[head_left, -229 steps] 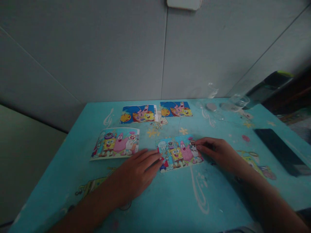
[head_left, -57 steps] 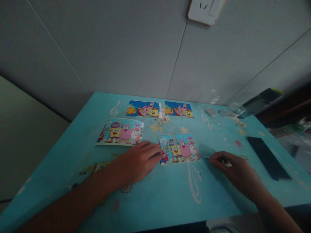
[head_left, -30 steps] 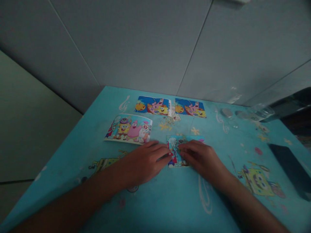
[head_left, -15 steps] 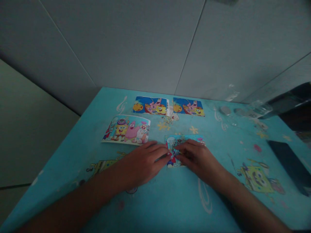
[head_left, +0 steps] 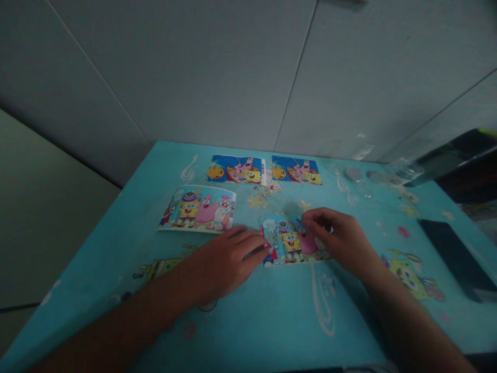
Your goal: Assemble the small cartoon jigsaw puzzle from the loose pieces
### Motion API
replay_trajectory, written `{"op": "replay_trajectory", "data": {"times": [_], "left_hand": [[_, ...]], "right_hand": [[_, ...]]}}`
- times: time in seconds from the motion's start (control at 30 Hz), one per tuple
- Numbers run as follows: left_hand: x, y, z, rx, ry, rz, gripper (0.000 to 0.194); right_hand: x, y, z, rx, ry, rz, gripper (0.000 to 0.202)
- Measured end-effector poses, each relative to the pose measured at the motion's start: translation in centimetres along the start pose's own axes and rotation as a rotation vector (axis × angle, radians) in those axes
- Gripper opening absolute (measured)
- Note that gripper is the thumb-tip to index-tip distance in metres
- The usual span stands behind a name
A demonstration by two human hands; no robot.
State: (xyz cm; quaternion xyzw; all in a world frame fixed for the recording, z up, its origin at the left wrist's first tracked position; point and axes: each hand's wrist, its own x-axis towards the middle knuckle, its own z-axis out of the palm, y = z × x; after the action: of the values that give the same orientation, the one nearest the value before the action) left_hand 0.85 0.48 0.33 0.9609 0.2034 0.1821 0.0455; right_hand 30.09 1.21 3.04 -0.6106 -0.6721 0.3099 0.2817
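Observation:
A cartoon picture [head_left: 289, 243] lies flat on the turquoise tabletop, its right part covered by my right hand [head_left: 336, 235]. The thumb and index finger of that hand are pinched together over the picture's upper edge; what they hold, if anything, is too small to tell. My left hand [head_left: 233, 259] rests at the picture's left edge with its fingers apart, the fingertips touching its border. Up and to the left lies a larger card [head_left: 200, 210] showing the same figures, with a barcode strip on its right side.
Two blue cartoon pictures [head_left: 236, 169] [head_left: 297, 170] lie near the wall, with small pieces [head_left: 274, 186] below them. A dark flat box [head_left: 458, 259] is at the right. Round lids [head_left: 353, 175] and a clear plastic container [head_left: 406, 171] stand at the back right.
My right hand has moved right and up across the picture, uncovering its middle figures. My left hand stays at the left edge. The view has shifted slightly.

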Motion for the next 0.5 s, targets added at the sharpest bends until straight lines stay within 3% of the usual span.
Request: {"op": "replay_trajectory", "data": {"times": [0.5], "left_hand": [[-0.2,-0.1,0.4,-0.005,-0.017,-0.012,0.032]], "right_hand": [[0.0,0.1,1.0,0.144,-0.112,0.158,0.026]]}}
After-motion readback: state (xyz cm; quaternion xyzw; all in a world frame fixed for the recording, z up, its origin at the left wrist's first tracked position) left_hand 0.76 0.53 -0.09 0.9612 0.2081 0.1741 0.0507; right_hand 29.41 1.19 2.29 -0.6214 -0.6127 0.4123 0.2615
